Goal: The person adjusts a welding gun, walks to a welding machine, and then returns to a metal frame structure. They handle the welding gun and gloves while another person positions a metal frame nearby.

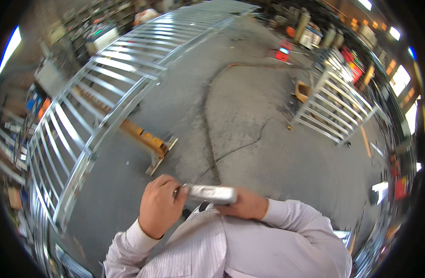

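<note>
In front of my chest I hold a short, pale silver-grey, block-shaped object (211, 193) whose exact kind I cannot make out. My left hand (160, 204) is closed at its left end, fingers curled around a small dark part there. My right hand (244, 204) grips the object's right end from beneath and behind, its fingers mostly hidden. The object lies roughly level, its narrow side facing up.
A long silver metal railing (106, 85) runs along my left, with a yellow stand (145, 137) below it. A smaller metal frame (335, 106) stands at the right. Cables (205, 109) cross the grey floor, and a red machine (283, 51) sits far off.
</note>
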`<action>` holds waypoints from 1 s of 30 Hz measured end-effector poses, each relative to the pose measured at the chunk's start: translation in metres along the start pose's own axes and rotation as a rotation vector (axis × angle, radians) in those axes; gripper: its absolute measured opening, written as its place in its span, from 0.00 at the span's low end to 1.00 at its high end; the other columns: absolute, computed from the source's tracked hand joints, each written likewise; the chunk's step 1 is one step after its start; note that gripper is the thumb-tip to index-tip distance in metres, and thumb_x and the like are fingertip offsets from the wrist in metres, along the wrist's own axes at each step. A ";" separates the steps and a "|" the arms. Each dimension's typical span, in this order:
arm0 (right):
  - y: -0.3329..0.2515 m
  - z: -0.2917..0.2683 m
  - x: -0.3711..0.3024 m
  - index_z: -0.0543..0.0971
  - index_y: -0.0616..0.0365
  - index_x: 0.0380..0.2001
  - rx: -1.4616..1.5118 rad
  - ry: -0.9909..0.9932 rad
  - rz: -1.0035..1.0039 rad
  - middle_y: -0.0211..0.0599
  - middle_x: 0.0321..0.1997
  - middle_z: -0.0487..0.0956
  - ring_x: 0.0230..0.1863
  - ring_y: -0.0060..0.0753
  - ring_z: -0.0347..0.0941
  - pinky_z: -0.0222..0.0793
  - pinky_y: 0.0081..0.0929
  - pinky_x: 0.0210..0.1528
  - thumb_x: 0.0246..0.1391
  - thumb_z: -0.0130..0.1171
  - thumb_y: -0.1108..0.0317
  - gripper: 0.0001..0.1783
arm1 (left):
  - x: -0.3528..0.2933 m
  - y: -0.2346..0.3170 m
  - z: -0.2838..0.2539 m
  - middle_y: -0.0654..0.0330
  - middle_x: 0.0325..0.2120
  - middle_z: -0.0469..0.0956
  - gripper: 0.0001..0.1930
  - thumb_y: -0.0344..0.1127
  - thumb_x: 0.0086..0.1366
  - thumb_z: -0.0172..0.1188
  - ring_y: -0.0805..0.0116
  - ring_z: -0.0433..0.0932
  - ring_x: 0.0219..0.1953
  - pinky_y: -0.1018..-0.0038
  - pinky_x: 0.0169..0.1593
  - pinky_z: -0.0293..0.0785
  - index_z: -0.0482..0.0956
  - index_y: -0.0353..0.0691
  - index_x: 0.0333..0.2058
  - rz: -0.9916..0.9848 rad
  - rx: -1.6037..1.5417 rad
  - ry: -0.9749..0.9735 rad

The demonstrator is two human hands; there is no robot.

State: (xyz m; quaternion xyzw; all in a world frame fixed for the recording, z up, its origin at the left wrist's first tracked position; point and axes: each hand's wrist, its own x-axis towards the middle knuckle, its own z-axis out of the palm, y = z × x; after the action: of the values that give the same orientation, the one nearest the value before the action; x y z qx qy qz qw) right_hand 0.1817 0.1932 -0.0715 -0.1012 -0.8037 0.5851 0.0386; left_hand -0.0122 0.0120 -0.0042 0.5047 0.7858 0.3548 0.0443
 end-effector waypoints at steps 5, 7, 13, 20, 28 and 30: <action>0.012 -0.033 -0.013 0.81 0.63 0.57 0.016 0.176 0.041 0.32 0.46 0.84 0.46 0.27 0.80 0.77 0.30 0.51 0.66 0.68 0.70 0.18 | -0.016 -0.013 0.001 0.48 0.32 0.83 0.12 0.37 0.68 0.67 0.45 0.81 0.33 0.57 0.41 0.78 0.85 0.31 0.31 -0.077 -0.215 -0.046; 0.022 -0.046 -0.019 0.80 0.63 0.58 0.036 0.254 0.093 0.32 0.45 0.84 0.44 0.26 0.79 0.78 0.29 0.50 0.69 0.66 0.68 0.18 | -0.018 -0.024 0.009 0.47 0.28 0.80 0.16 0.40 0.69 0.65 0.43 0.79 0.32 0.54 0.39 0.77 0.84 0.30 0.29 -0.183 -0.297 -0.173; 0.038 -0.066 -0.040 0.77 0.68 0.59 0.442 0.328 0.173 0.44 0.36 0.83 0.34 0.37 0.80 0.78 0.34 0.38 0.69 0.62 0.39 0.38 | -0.015 -0.047 0.050 0.51 0.39 0.88 0.20 0.43 0.74 0.61 0.65 0.84 0.40 0.68 0.45 0.79 0.86 0.29 0.48 -0.483 -0.757 -0.174; 0.036 -0.074 -0.044 0.77 0.69 0.58 0.422 0.308 0.139 0.42 0.33 0.82 0.34 0.35 0.79 0.76 0.33 0.36 0.63 0.61 0.28 0.47 | -0.007 -0.047 0.084 0.54 0.55 0.85 0.22 0.40 0.77 0.65 0.67 0.83 0.55 0.71 0.63 0.76 0.80 0.27 0.60 -0.557 -1.498 -0.020; 0.036 -0.073 -0.041 0.78 0.68 0.57 0.436 0.300 0.154 0.43 0.32 0.81 0.34 0.36 0.78 0.76 0.34 0.37 0.63 0.60 0.25 0.49 | 0.001 -0.047 0.085 0.56 0.57 0.83 0.22 0.42 0.75 0.68 0.66 0.82 0.57 0.67 0.64 0.75 0.81 0.33 0.58 -0.503 -1.662 -0.009; 0.036 -0.073 -0.041 0.77 0.68 0.57 0.433 0.295 0.155 0.43 0.32 0.81 0.34 0.37 0.78 0.76 0.35 0.38 0.63 0.59 0.25 0.49 | 0.003 -0.046 0.086 0.56 0.56 0.84 0.21 0.42 0.75 0.69 0.66 0.82 0.56 0.67 0.64 0.75 0.81 0.33 0.57 -0.520 -1.666 0.006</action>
State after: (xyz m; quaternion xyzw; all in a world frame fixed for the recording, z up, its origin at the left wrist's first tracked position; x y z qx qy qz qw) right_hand 0.2388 0.2637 -0.0807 -0.2359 -0.6356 0.7234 0.1308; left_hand -0.0123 0.0478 -0.0953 0.1116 0.3610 0.7939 0.4765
